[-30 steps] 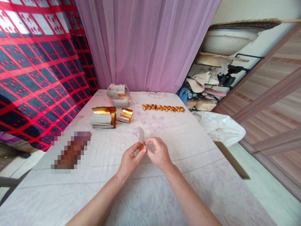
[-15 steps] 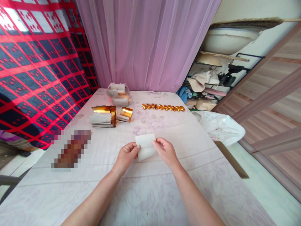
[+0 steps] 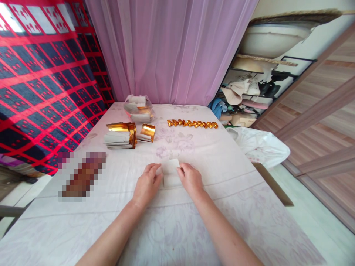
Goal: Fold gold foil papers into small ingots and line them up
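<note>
From the head camera, the left hand (image 3: 146, 183) and right hand (image 3: 190, 178) press fingertips on the side edges of a small white paper sheet (image 3: 170, 170), flat on the table (image 3: 172, 229) between them. It looks thin, light and easily creased; pinching its edges seems best. Beyond the fingers lies a gold foil stack (image 3: 120, 135).

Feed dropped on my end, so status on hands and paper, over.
Left hand and right hand both pressing white paper sheet flat on tablecloth. Gold foil stack and folded gold row well beyond. Nothing obstructing.
</note>
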`<action>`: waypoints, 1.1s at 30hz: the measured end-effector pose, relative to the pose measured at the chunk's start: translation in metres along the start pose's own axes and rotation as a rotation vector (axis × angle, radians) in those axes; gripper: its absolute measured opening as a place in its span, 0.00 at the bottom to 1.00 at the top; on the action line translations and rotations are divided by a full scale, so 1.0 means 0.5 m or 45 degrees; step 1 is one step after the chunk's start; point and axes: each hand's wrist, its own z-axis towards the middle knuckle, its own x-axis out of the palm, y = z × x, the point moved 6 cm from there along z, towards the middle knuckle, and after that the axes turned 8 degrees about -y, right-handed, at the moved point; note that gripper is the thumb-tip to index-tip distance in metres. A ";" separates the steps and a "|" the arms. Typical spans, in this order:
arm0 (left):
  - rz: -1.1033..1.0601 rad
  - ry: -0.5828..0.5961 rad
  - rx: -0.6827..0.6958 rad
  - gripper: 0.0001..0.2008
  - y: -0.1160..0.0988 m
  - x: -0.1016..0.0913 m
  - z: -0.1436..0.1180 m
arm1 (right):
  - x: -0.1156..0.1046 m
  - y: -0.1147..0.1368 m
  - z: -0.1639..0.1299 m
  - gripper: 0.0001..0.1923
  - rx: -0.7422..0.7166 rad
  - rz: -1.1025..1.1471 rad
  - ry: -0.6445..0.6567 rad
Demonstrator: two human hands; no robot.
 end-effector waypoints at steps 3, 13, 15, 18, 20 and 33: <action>0.182 0.131 0.402 0.15 -0.044 0.020 -0.013 | 0.004 0.001 0.002 0.07 -0.010 -0.023 -0.007; 0.479 0.309 0.553 0.17 -0.046 0.065 -0.035 | -0.008 -0.042 -0.016 0.19 0.125 0.330 -0.122; 0.486 0.301 0.578 0.18 -0.049 0.065 -0.036 | -0.010 -0.045 -0.034 0.22 0.133 0.450 -0.120; 0.507 0.296 0.614 0.18 -0.052 0.068 -0.038 | -0.013 -0.043 -0.056 0.23 0.103 0.542 -0.116; 0.531 0.287 0.628 0.19 -0.053 0.069 -0.041 | -0.015 -0.042 -0.064 0.22 0.075 0.580 -0.129; 0.577 0.227 0.672 0.23 -0.068 0.072 -0.066 | -0.051 0.003 -0.071 0.14 -0.341 0.030 -0.096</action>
